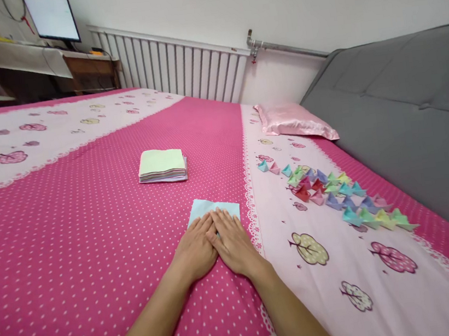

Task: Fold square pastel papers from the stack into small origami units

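Note:
A light blue paper sheet [213, 208] lies on the pink dotted bedspread [90, 218]. My left hand [196, 249] and my right hand [234, 241] lie flat side by side on its near edge, fingers stretched out and pressed on the paper. Both hands cover the sheet's near part. A stack of coloured paper squares [163, 165], pale green on top, sits farther away on the spread. To the right, several folded paper shapes [335, 194] in many colours lie in a loose row on the pale pink strip.
A pink satin pillow [295, 120] lies at the head of the bed beside a grey padded headboard [417, 126]. A white radiator [178, 66] runs along the far wall. A monitor [52, 17] stands on a desk at the far left.

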`<state>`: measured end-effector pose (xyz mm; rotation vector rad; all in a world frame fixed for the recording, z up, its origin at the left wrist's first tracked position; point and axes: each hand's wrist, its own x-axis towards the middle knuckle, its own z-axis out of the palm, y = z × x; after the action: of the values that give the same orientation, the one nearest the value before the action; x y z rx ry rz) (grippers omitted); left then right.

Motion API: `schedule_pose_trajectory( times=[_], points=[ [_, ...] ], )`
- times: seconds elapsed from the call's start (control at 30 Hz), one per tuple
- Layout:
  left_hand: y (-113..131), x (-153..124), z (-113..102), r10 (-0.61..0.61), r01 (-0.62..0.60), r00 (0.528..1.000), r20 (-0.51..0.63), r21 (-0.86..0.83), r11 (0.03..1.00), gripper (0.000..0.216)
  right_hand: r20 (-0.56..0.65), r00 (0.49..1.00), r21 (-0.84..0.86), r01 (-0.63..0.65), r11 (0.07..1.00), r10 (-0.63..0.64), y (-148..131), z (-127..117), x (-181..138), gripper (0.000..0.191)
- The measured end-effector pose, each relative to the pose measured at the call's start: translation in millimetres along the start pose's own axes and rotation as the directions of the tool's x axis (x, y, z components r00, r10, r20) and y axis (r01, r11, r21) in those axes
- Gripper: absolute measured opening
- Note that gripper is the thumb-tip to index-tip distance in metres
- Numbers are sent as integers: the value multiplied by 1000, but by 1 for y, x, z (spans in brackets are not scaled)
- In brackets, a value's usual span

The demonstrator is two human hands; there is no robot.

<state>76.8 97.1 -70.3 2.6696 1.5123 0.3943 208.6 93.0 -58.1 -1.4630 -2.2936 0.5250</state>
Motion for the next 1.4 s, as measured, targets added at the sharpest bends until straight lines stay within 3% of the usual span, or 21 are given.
schedule_pose_trajectory(
  times=[0.23, 0.77, 1.1, 1.27, 1.4],
  points=[
    [-2, 2, -5, -80, 79, 996, 35, 39, 996, 55, -13, 999, -75, -41, 996, 40, 1, 2, 1, 66],
    [-9, 3, -5, -249, 248, 969, -1, 66, 966, 69, -64, 984, -86, -172, 981, 167, 3, 4, 1, 69],
    [-9, 1, 2, -347, 351, 936, -54, 99, 931, 93, -187, 933, -56, -323, 945, 308, 12, 6, 2, 78],
    [-10, 0, -4, -421, 422, 903, -89, -10, 907, 97, -236, 900, -1, -378, 926, 367, 17, -5, 5, 72],
    [-13, 2, -16, -552, 499, 824, -126, -300, 813, 78, -312, 826, 160, -441, 883, 469, 25, -25, 8, 59]
  ],
)
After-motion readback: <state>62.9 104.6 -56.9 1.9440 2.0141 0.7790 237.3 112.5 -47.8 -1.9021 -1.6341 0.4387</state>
